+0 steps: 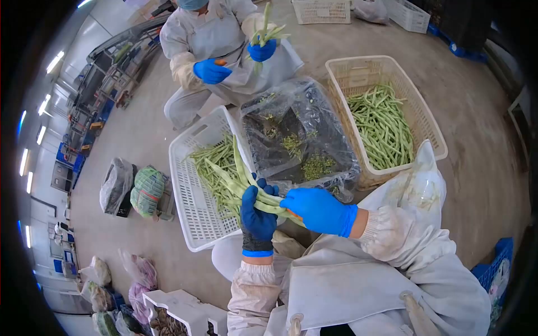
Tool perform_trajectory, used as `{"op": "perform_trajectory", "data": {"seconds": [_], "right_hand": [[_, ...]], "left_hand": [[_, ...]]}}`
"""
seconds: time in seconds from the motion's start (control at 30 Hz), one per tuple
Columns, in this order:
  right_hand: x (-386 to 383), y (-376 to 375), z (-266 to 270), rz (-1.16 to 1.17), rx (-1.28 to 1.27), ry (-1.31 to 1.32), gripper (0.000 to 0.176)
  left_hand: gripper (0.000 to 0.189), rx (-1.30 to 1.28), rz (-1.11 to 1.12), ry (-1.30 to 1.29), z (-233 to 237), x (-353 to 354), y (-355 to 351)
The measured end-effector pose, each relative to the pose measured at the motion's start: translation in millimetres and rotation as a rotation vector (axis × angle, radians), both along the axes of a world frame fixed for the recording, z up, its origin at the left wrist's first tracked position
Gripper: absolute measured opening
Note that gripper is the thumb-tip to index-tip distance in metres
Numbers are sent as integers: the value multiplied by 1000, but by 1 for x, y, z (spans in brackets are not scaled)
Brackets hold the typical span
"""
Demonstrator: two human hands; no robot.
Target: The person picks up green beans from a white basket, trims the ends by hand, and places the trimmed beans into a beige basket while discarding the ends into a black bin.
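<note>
My left hand (258, 215), in a dark blue glove, is closed around a bunch of long green beans (238, 178) that fan up to the left. My right hand (322, 211), in a bright blue glove, is closed at the lower end of the bunch. A bit of an orange tool (293, 214), perhaps a handle, shows at its fingers; the rest is hidden. Just beyond my hands, a white crate (196, 229) holds loose green beans (216, 168). Ahead, a container lined with clear plastic (269, 154) holds small green trimmings (318, 167).
A beige crate (431, 126) of green beans (381, 126) stands to the right. Opposite sits a co-worker (216, 33) in white, with beans in one blue-gloved hand and something orange in the other. Bagged vegetables (147, 193) and a white foam box (188, 308) are at left.
</note>
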State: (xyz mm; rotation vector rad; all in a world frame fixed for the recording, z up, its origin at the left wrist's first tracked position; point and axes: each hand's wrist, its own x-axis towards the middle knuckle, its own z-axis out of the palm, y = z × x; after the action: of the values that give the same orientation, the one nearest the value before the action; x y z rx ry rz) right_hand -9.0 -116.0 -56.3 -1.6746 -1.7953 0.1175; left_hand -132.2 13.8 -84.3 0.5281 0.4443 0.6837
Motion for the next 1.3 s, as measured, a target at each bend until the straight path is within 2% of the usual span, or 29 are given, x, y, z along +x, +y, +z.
{"op": "perform_trajectory", "data": {"seconds": [0.13, 0.17, 0.23, 0.3, 0.33, 0.37, 0.43, 0.57, 0.6, 0.67, 0.7, 0.77, 0.83, 0.9, 0.93, 1.0, 1.03, 1.1, 1.23, 1.3], "right_hand": [[-3, 0, 1, -61, 5, -71, 12], [-2, 0, 3, -58, 5, -70, 12], [1, -1, 8, 86, -62, -36, 11], [7, 3, 10, 146, -22, -46, 10], [13, 6, 11, 209, 16, -59, 9], [22, 12, 14, 204, 15, -59, 9], [50, 30, 24, 6, 150, 23, 8], [110, 29, 52, -381, 492, 238, 11], [126, 21, 57, -517, 479, 301, 14], [165, 6, 48, -665, 661, 544, 17], [184, -3, 34, -658, 660, 550, 17], [212, -7, -2, -709, 578, 327, 28], [190, 3, -46, -579, 153, -92, 40], [138, 2, -35, -311, 6, -25, 43], [108, 3, -18, -163, -76, 302, 41], [60, 6, -5, 16, -135, 464, 36], [46, 9, -5, 11, -137, 469, 36], [30, 13, -4, 72, -139, 181, 33], [24, 19, -12, 47, -153, 20, 33], [20, 19, -14, 14, 58, 16, 17]], "left_hand": [[37, -34, 23, -64, 7, 0, -5], [36, -19, -37, -55, 9, 0, -5], [36, -3, -98, -47, 9, -3, -3], [39, 47, -272, 13, 8, -10, -1], [45, 125, -222, 128, 9, -12, -2], [45, 125, -226, 128, 10, -12, -2], [50, 194, -392, 97, 17, -14, -5], [51, 228, -339, 113, 16, -18, -2], [51, 229, -328, 116, 13, -20, 2], [49, 34, -199, -23, 6, -22, 12], [44, 62, -97, 10, 3, -23, 19], [40, -13, 65, 24, -2, -22, 26], [37, 40, 66, 14, -18, -27, 37], [35, 88, 69, -10, -20, -19, 41], [33, 120, 141, 28, -17, -17, 38], [32, 144, 210, 80, -14, -18, 30], [31, 145, 223, 102, -11, -17, 28], [28, 155, 247, 138, -6, -13, 27], [28, 158, 235, 117, -10, -15, 29], [31, 346, 199, 116, -20, -19, 30]]}}
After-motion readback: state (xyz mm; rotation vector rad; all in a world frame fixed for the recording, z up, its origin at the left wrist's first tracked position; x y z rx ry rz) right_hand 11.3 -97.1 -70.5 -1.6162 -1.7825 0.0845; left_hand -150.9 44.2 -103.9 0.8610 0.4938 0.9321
